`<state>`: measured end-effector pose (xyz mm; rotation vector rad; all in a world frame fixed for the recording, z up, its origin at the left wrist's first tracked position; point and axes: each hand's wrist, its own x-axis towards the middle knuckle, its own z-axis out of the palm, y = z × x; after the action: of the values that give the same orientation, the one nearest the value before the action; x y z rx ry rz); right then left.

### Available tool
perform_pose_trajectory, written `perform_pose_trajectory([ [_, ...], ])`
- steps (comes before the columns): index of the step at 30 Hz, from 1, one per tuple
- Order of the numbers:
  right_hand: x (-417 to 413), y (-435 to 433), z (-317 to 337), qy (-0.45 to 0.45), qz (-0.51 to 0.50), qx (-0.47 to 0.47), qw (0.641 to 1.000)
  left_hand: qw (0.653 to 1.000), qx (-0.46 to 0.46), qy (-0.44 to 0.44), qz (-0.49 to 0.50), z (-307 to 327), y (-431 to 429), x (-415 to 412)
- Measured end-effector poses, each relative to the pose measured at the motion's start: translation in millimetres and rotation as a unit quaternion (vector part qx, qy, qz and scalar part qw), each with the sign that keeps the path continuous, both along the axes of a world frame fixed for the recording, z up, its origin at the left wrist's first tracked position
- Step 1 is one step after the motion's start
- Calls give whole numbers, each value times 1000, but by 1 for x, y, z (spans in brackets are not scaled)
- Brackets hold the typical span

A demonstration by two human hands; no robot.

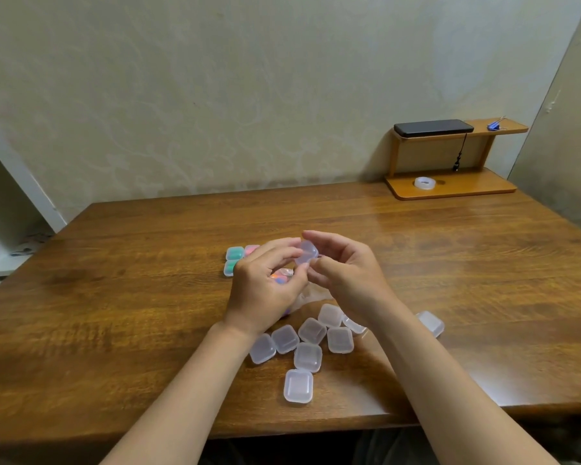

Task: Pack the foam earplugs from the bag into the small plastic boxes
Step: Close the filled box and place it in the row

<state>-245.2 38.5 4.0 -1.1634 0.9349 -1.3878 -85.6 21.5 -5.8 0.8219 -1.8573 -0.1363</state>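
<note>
Both hands meet above the middle of the wooden table [148, 297]. My left hand [265, 283] and my right hand [346, 273] pinch one small clear plastic box [306, 251] between their fingertips. Under the hands lies the clear bag of coloured earplugs [282, 275], mostly hidden. Filled boxes with green and pink earplugs [234, 254] sit in a group to the left, behind my left hand. Several empty clear boxes [307, 355] are scattered near the table's front edge, one [431, 323] apart on the right.
A small wooden shelf [450, 186] stands at the back right with a black phone [433, 127] on top, blue clips [495, 125] and a tape roll [424, 182]. A wall runs behind the table.
</note>
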Motion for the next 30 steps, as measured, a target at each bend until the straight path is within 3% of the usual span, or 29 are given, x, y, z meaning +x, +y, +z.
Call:
perform_pose_trajectory([
  [6, 7, 1, -5, 36, -48, -18, 998, 997, -48, -58, 24, -3, 1, 0],
  [11, 15, 4, -13, 45, -75, -23, 996, 994, -87, 6, 68, 2, -6, 2],
  [13, 14, 5, -13, 41, -59, -11, 997, 996, -41, 29, 77, 4, -10, 3],
  [15, 14, 4, -12, 36, -38, 15, 999, 991, 72, 70, 84, 3, -10, 3],
  [19, 10, 2, -7, 102, -74, 16, 992, 946, 260, 177, 72, 4, -14, 7],
  [21, 0, 0, -5, 138, -149, -21, 979, 928, 300, 208, 69, 4, -18, 14],
  [24, -19, -6, -6, 278, -240, -44, 929, 918, 326, 208, 89, -4, -26, 27],
  [27, -28, -15, -15, 372, -237, 4, 897, 902, 359, 221, 90, -12, -27, 35],
  [30, -26, -22, -21, 396, -204, 48, 894, 894, 382, 224, 69, -16, -23, 34],
])
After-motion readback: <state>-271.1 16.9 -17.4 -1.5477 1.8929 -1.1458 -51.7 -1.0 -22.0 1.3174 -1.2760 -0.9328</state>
